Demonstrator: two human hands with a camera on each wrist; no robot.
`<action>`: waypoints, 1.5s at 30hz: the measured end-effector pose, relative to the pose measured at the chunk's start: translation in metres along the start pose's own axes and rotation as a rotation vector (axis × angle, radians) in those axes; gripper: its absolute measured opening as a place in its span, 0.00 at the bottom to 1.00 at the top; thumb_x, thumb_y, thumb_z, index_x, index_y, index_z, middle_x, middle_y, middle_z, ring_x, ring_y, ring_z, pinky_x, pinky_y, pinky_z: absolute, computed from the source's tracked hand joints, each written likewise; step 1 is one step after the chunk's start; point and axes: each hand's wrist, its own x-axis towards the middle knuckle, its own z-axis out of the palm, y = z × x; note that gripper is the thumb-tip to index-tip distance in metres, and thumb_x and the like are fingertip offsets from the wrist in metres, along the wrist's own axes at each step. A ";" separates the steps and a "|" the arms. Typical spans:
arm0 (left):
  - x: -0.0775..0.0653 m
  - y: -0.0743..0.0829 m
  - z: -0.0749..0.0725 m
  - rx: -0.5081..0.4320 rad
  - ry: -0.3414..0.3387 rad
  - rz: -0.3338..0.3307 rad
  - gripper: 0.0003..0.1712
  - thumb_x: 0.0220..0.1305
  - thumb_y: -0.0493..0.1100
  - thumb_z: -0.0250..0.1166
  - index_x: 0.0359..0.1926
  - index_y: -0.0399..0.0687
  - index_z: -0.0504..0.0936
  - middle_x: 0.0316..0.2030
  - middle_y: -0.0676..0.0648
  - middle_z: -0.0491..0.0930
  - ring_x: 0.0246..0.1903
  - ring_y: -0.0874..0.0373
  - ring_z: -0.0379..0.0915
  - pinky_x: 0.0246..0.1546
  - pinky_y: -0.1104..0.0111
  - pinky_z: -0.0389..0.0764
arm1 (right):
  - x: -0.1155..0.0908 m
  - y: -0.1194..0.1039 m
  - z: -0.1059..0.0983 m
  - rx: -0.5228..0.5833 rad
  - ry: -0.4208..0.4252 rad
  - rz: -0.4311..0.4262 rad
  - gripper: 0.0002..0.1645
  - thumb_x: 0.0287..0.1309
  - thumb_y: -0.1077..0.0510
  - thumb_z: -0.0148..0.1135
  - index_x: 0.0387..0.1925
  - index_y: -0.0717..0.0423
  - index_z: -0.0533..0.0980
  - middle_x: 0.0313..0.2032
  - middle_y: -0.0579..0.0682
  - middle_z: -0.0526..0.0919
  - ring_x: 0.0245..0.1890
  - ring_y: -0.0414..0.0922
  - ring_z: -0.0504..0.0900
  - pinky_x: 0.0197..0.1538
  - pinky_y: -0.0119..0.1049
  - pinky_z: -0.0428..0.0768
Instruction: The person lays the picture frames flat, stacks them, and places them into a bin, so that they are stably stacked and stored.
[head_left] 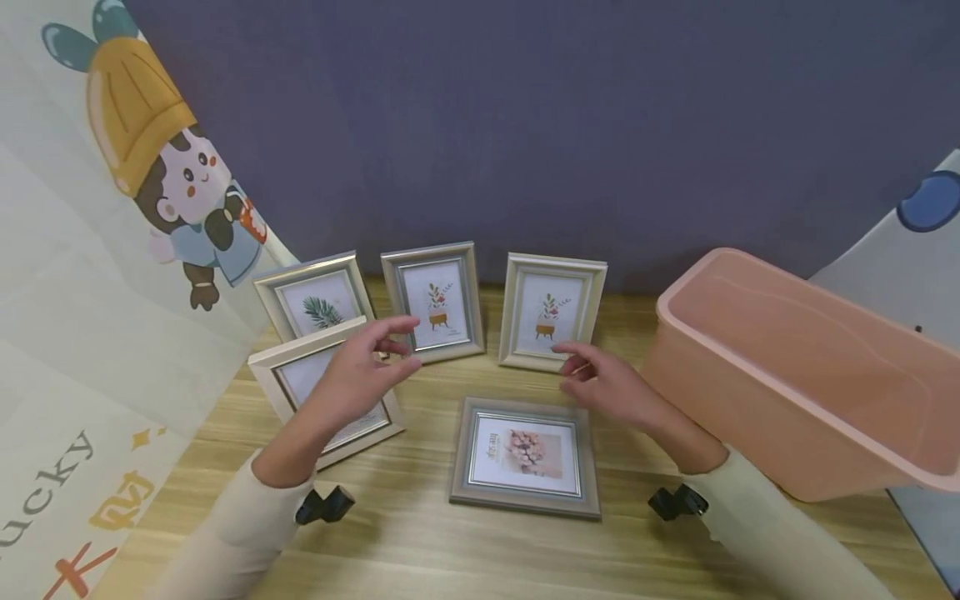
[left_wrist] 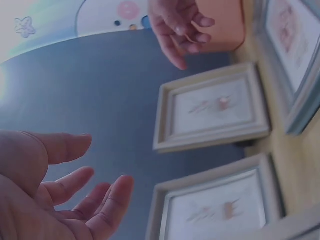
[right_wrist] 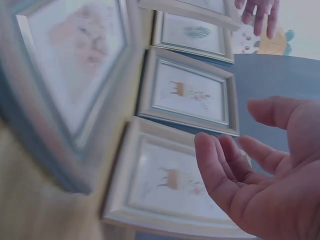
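Observation:
My left hand (head_left: pixel 367 367) hangs in front of the left picture frames with fingers loosely bent and nothing in its grasp. It overlaps a cream frame (head_left: pixel 288 367) at the front left. My right hand (head_left: pixel 611 387), also holding nothing, hovers by the lower right corner of a pale cream frame (head_left: pixel 508 312) with a potted-plant print. A silver-gold frame (head_left: pixel 472 300) with a similar print leans beside it. Between and below the hands is a greyish-brown frame (head_left: pixel 461 454) with a pink flower print. In the right wrist view, the relaxed right hand (right_wrist: pixel 280 185) covers part of the pale frame (right_wrist: pixel 120 200).
Behind the front left frame stands a gold frame (head_left: pixel 270 296) with a green leaf print. A pink plastic bin (head_left: pixel 750 392) occupies the right of the wooden table (head_left: pixel 375 542). A dark blue panel (head_left: pixel 525 125) rises behind, and a printed cartoon sheet (head_left: pixel 75 292) borders the left.

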 end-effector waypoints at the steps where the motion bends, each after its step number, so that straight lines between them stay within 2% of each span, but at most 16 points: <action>1: -0.003 0.001 -0.006 0.005 0.014 0.004 0.30 0.68 0.41 0.67 0.70 0.50 0.73 0.66 0.43 0.73 0.61 0.45 0.76 0.53 0.55 0.84 | 0.003 -0.003 0.000 0.005 0.003 -0.022 0.31 0.66 0.62 0.63 0.69 0.57 0.70 0.50 0.63 0.81 0.49 0.54 0.82 0.40 0.35 0.84; 5: -0.015 -0.002 -0.028 -0.006 0.078 0.010 0.29 0.69 0.39 0.66 0.69 0.46 0.72 0.64 0.41 0.73 0.60 0.45 0.76 0.51 0.69 0.84 | 0.018 -0.018 -0.002 0.018 0.010 -0.095 0.30 0.66 0.62 0.62 0.69 0.55 0.71 0.51 0.60 0.81 0.50 0.53 0.82 0.42 0.35 0.86; 8: -0.023 -0.006 -0.042 -0.006 0.146 0.027 0.28 0.70 0.40 0.66 0.69 0.43 0.72 0.64 0.41 0.74 0.56 0.58 0.78 0.48 0.82 0.81 | 0.027 -0.028 -0.001 0.019 0.008 -0.125 0.30 0.67 0.62 0.63 0.69 0.51 0.72 0.51 0.58 0.81 0.51 0.52 0.82 0.43 0.35 0.87; 11: -0.031 -0.010 -0.056 0.020 0.229 0.049 0.27 0.70 0.41 0.66 0.68 0.43 0.73 0.62 0.44 0.75 0.51 0.72 0.75 0.49 0.88 0.76 | 0.036 -0.036 0.003 0.010 0.016 -0.154 0.29 0.67 0.61 0.63 0.68 0.51 0.73 0.51 0.58 0.82 0.50 0.52 0.83 0.42 0.35 0.86; 12: -0.033 -0.012 -0.060 0.040 0.258 0.051 0.27 0.70 0.42 0.66 0.68 0.44 0.73 0.61 0.47 0.76 0.49 0.76 0.73 0.48 0.89 0.76 | 0.039 -0.038 0.005 0.015 0.017 -0.160 0.29 0.67 0.61 0.63 0.68 0.51 0.73 0.51 0.58 0.82 0.50 0.52 0.83 0.42 0.35 0.86; 17: -0.044 -0.029 -0.080 0.072 0.394 0.074 0.27 0.69 0.41 0.67 0.67 0.44 0.75 0.53 0.66 0.76 0.47 0.76 0.74 0.44 0.90 0.76 | 0.055 -0.048 0.017 0.031 0.018 -0.204 0.27 0.67 0.61 0.63 0.66 0.51 0.75 0.51 0.57 0.83 0.49 0.50 0.83 0.43 0.38 0.86; 21: -0.051 -0.049 -0.095 0.034 0.454 0.118 0.27 0.68 0.36 0.67 0.67 0.44 0.75 0.51 0.71 0.76 0.48 0.75 0.75 0.43 0.90 0.77 | 0.067 -0.057 0.027 0.028 0.019 -0.243 0.26 0.66 0.61 0.63 0.66 0.50 0.75 0.50 0.54 0.84 0.49 0.49 0.83 0.48 0.42 0.85; 24: -0.054 -0.068 -0.105 0.025 0.439 0.145 0.29 0.68 0.34 0.66 0.69 0.47 0.73 0.52 0.69 0.76 0.49 0.74 0.74 0.45 0.90 0.77 | 0.074 -0.063 0.034 0.036 0.020 -0.273 0.26 0.66 0.61 0.63 0.65 0.50 0.76 0.49 0.52 0.84 0.50 0.48 0.83 0.49 0.44 0.85; 27: -0.057 -0.090 -0.111 0.016 0.385 0.169 0.31 0.69 0.32 0.64 0.71 0.48 0.70 0.53 0.69 0.75 0.51 0.74 0.74 0.47 0.90 0.75 | 0.083 -0.070 0.042 0.062 0.012 -0.302 0.26 0.66 0.62 0.63 0.65 0.50 0.76 0.50 0.53 0.84 0.50 0.48 0.83 0.49 0.45 0.85; 33: -0.065 -0.127 -0.116 -0.157 0.287 0.205 0.33 0.68 0.26 0.61 0.71 0.50 0.68 0.57 0.63 0.74 0.54 0.74 0.73 0.47 0.88 0.77 | 0.102 -0.084 0.062 0.080 -0.049 -0.373 0.27 0.66 0.62 0.63 0.66 0.53 0.75 0.53 0.55 0.83 0.51 0.49 0.84 0.48 0.41 0.86; 39: -0.066 -0.152 -0.111 -0.372 0.141 0.233 0.35 0.68 0.21 0.56 0.71 0.48 0.66 0.55 0.56 0.76 0.52 0.70 0.75 0.45 0.78 0.85 | 0.116 -0.102 0.084 0.047 -0.105 -0.457 0.28 0.66 0.63 0.62 0.67 0.54 0.74 0.57 0.57 0.81 0.54 0.53 0.84 0.52 0.36 0.86; 42: -0.066 -0.164 -0.106 -0.364 0.095 0.208 0.31 0.68 0.21 0.56 0.67 0.49 0.68 0.50 0.56 0.78 0.50 0.69 0.77 0.45 0.74 0.86 | 0.121 -0.111 0.094 0.051 -0.119 -0.495 0.29 0.66 0.63 0.62 0.67 0.56 0.73 0.59 0.57 0.80 0.56 0.54 0.83 0.52 0.36 0.85; 45: -0.069 -0.176 -0.099 -0.312 0.062 0.168 0.27 0.68 0.23 0.58 0.62 0.51 0.70 0.49 0.58 0.79 0.48 0.70 0.77 0.45 0.76 0.85 | 0.125 -0.120 0.105 0.059 -0.129 -0.514 0.29 0.66 0.63 0.62 0.68 0.55 0.73 0.60 0.55 0.79 0.56 0.53 0.82 0.51 0.33 0.85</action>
